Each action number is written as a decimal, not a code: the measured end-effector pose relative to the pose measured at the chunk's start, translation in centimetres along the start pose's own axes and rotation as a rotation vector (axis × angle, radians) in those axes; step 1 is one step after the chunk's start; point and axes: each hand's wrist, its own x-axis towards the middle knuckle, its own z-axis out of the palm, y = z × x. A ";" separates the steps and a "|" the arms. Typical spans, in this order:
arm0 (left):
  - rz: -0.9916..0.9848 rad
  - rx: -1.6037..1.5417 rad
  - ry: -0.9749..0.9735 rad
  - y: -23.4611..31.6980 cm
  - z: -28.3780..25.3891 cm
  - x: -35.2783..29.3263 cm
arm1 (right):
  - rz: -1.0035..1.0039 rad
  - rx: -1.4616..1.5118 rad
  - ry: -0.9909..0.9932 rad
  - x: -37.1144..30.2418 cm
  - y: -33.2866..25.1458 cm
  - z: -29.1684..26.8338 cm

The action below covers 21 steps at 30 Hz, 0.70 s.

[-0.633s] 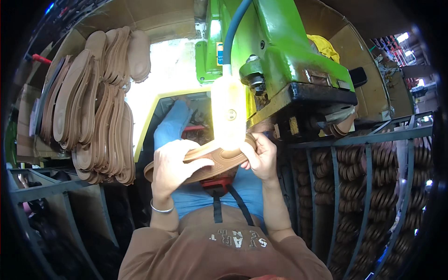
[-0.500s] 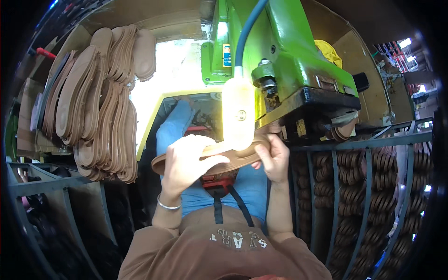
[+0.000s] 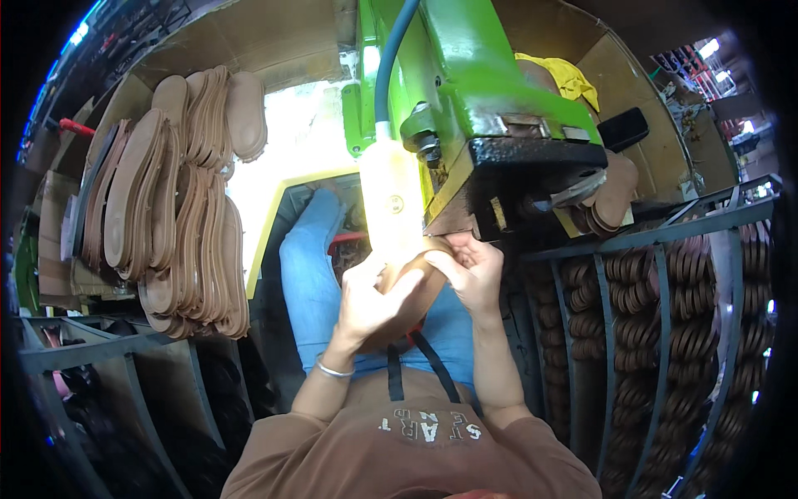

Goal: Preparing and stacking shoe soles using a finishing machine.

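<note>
A brown shoe sole (image 3: 426, 293) is tilted in front of my body, held between both hands. My left hand (image 3: 370, 303) grips its near side, thumb laid along the surface. My right hand (image 3: 472, 270) pinches the far end, close below the working head of a green machine (image 3: 478, 75). A glowing white lamp (image 3: 391, 195) on a blue cable hangs just above the sole and covers part of its far end. Stacked brown soles (image 3: 133, 195) stand at the left.
The machine's black head (image 3: 532, 170) juts out at the upper right. More soles (image 3: 615, 195), a yellow cloth (image 3: 569, 76) and a black flat object (image 3: 623, 129) lie beyond it. Metal racks (image 3: 648, 241) full of brown soles flank me at right. A yellow-edged table opening (image 3: 270, 224) frames my legs.
The sole has swung from lying crosswise to a steep slant, its left end now toward me. My left hand has moved right and nearer; my right hand stays on the far end.
</note>
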 end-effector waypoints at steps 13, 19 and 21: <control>-0.244 -0.370 0.005 -1.2 3.5 -0.8 | 0.484 0.239 0.160 -15.1 6.6 -11.7; -0.202 -0.360 -0.052 0.0 2.4 0.3 | 0.127 0.118 0.449 -8.1 1.7 -14.5; -0.057 -0.168 -0.090 -0.7 1.1 1.1 | 0.077 0.080 0.424 -5.3 -0.1 -14.2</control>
